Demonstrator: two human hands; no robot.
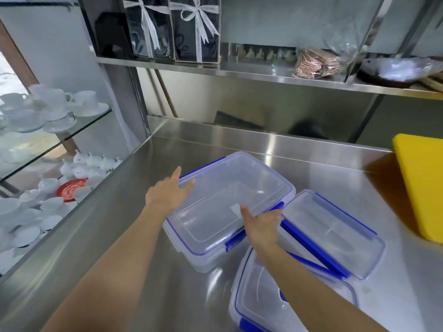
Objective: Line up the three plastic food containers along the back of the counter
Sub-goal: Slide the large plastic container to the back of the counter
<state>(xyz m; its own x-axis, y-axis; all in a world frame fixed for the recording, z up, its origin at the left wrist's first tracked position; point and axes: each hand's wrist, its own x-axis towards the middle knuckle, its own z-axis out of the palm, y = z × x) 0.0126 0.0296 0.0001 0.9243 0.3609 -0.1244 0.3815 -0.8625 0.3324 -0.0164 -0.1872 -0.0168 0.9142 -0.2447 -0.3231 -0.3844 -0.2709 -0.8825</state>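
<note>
Three clear plastic containers with blue clips sit on the steel counter [143, 271]. The large one [230, 188] lies in the middle, turned at an angle. My left hand [169, 191] rests on its left edge, fingers spread. My right hand [261, 224] grips its right edge, thumb on the lid. A second container [335, 236] lies just right of it, touching. The third container [275, 303] sits nearest me, partly under my right forearm.
A yellow cutting board [422, 188] lies at the counter's right side. The steel backsplash [239, 104] rises behind, with a shelf [263, 75] of boxes and packets above. White cups and teapots [48, 111] fill glass shelves to the left.
</note>
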